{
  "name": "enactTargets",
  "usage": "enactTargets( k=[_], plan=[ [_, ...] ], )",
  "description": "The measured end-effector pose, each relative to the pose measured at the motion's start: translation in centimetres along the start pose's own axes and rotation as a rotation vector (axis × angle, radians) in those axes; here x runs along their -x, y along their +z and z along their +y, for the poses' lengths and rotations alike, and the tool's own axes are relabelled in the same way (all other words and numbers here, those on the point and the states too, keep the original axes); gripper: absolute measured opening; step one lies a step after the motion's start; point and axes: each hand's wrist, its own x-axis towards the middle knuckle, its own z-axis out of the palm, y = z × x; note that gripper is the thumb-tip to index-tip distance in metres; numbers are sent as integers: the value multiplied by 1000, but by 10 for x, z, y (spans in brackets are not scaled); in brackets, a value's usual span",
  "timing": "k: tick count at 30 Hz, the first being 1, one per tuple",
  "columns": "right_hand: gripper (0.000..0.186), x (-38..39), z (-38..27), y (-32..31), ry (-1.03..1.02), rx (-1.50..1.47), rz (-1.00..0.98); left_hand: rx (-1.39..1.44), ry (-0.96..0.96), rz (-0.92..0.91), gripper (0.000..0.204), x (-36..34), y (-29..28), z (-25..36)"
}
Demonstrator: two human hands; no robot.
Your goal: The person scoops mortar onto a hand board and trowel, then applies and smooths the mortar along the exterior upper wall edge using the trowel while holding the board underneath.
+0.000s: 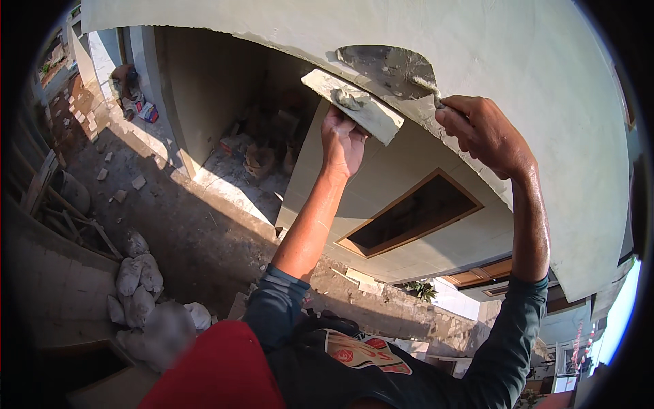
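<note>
Trowel: the steel trowel (388, 68), smeared with grey mortar, lies blade-flat against the pale wall face (531, 61), up at 12 o'clock in the view.
Right hand: the right hand (485, 133) is clenched round the trowel's handle, which is hidden in the fist; only the metal neck shows at the fingers (453, 116), the blade running off toward 10 o'clock from them.
Hawk board: a pale flat board (354, 103) with a small lump of mortar (349, 99) on it sits just below the trowel blade, at its 7 o'clock, close to touching.
Left hand: the left hand (343, 144) grips the board from beneath, fingers (335, 123) curled at its underside.
Progress: judging by the surface, the wall around the blade already looks smooth and evenly coated; its lower edge (470, 167) is ragged, so edge work seems left. Little mortar remains on the board.
Surroundings: far below, at 8 o'clock, lie white sacks (139, 286) on the dirt ground (184, 225); at 5 o'clock, a wood-framed opening (409, 215).
</note>
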Motion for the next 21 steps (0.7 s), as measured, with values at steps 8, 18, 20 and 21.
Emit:
enactTargets(
  k=[8,18,20,21],
  plan=[
    [33,30,8,5,53,-56,125,-51,26,-7,37,-5,1,-5],
    [29,18,7,22,-82,112,28,-91,57,38,42,-2,4,-6],
    [28,18,4,16,-63,91,38,-51,63,28,43,-3,5,-7],
    [28,17,1,15,-47,71,44,-60,72,17,45,-3,4,-7]
  ],
)
